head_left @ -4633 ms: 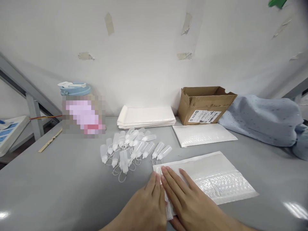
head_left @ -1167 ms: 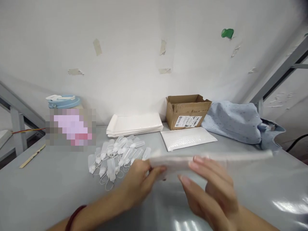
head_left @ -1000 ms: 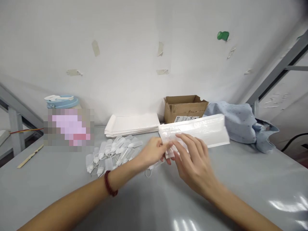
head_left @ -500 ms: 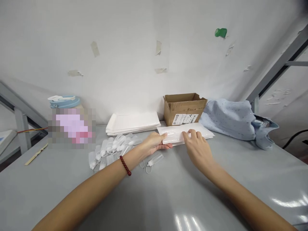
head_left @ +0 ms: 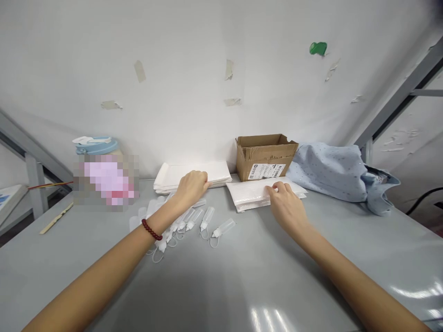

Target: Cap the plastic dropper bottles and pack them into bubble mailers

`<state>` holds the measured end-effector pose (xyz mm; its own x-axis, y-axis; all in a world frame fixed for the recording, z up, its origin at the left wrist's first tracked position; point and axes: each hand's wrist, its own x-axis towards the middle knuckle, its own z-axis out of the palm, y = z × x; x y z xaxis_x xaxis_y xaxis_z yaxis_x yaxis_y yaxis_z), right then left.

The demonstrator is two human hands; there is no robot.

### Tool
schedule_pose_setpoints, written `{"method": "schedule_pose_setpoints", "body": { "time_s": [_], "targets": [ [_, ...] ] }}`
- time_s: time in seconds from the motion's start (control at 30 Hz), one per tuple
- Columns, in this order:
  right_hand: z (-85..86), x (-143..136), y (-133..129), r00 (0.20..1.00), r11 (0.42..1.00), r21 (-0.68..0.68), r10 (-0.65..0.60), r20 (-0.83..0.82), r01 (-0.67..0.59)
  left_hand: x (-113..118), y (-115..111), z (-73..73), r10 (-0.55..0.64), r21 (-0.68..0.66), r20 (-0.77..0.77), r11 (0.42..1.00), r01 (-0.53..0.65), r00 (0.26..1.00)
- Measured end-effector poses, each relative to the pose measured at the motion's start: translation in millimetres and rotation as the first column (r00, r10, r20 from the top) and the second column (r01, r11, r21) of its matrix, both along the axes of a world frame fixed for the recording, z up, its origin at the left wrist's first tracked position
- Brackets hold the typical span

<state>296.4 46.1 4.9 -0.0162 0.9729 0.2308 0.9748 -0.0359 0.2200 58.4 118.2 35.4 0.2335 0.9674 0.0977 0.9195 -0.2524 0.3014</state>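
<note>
Apparently, the bubble mailers (head_left: 249, 191) were light and bendable

They lay near the tabletop's (head_left: 224, 286) back edge, under the curled right hand (head_left: 286, 203); the left hand (head_left: 192, 186), also curled, overlapped the stacked mailers (head_left: 175, 173). Whether either gripped was unclear. Slick-looking, they probably suited a side-edge hold.

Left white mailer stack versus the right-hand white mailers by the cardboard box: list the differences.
The left stack looks thicker; the right mailers make a thinner pile. The left stack lies near the wall; the right mailers lie farther forward, in front of the cardboard box. Both are white and lie on the grey table.
</note>
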Motion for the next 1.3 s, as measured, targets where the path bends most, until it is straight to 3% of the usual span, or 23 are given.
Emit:
{"method": "schedule_pose_setpoints", "body": {
  "time_s": [0.13, 0.3, 1.1, 1.3],
  "targets": [
    [0.0, 0, 0, 1.0, 1.0, -0.001, 0.002, -0.007, -0.002, -14, 10, 2.0, 0.008, 0.065, -0.168, 0.998, 0.003, 0.986],
    [-1.0, 0, 0, 1.0, 1.0, 0.0, -0.001, -0.003, 0.001, -16, 12, -0.4, 0.002, 0.082, -0.272, 0.996, 0.021, 0.962],
    [-1.0, -1, 0, 1.0, 1.0, 0.005, 0.003, 0.0, -0.003, -12, 16, -6.6, -0.042, 0.11, -0.436, 0.989, 0.1, 0.899],
    [-3.5, 1, 1, 0.999, 0.999, 0.034, 0.026, -0.027, -0.025, -10, 16, -7.7, -0.142, 0.137, -0.533, 0.958, 0.251, 0.834]
  ]
}}
